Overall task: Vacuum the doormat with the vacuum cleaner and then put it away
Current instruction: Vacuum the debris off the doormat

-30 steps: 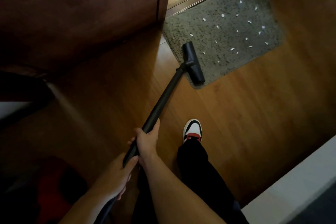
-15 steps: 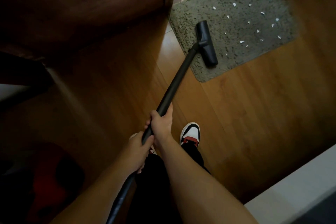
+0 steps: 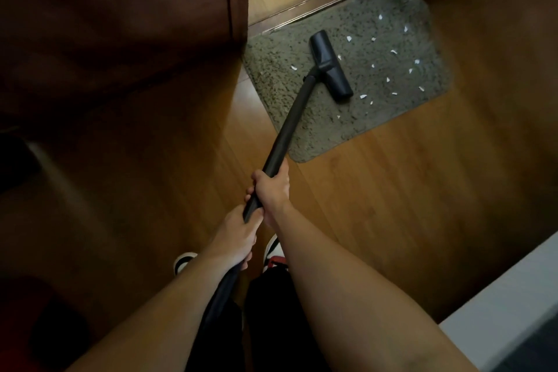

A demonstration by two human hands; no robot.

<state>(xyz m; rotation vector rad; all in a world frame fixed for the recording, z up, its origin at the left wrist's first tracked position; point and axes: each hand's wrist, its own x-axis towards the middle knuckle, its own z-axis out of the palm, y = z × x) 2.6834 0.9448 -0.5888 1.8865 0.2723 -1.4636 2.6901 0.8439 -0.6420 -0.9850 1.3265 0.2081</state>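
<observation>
A grey speckled doormat [image 3: 377, 106] lies on the wooden floor in front of a door sill, with several white paper scraps [image 3: 392, 51] scattered on its right half. The black vacuum head [image 3: 330, 62] rests flat on the middle of the mat. Its black tube [image 3: 291, 121] slants down toward me. My right hand [image 3: 271, 190] grips the tube higher up, and my left hand [image 3: 238, 235] grips it just below, where the hose starts.
A dark wooden door or cabinet [image 3: 120, 24] stands at the left, its edge next to the mat's left corner. A white ledge [image 3: 507, 305] fills the lower right corner. My shoes [image 3: 273, 254] stand on the floor under my hands. Something red [image 3: 39, 317] sits at lower left.
The vacuum head has slid from the mat's left edge toward its middle, nearer the scraps. Both hands moved forward along with the tube, and I stepped closer.
</observation>
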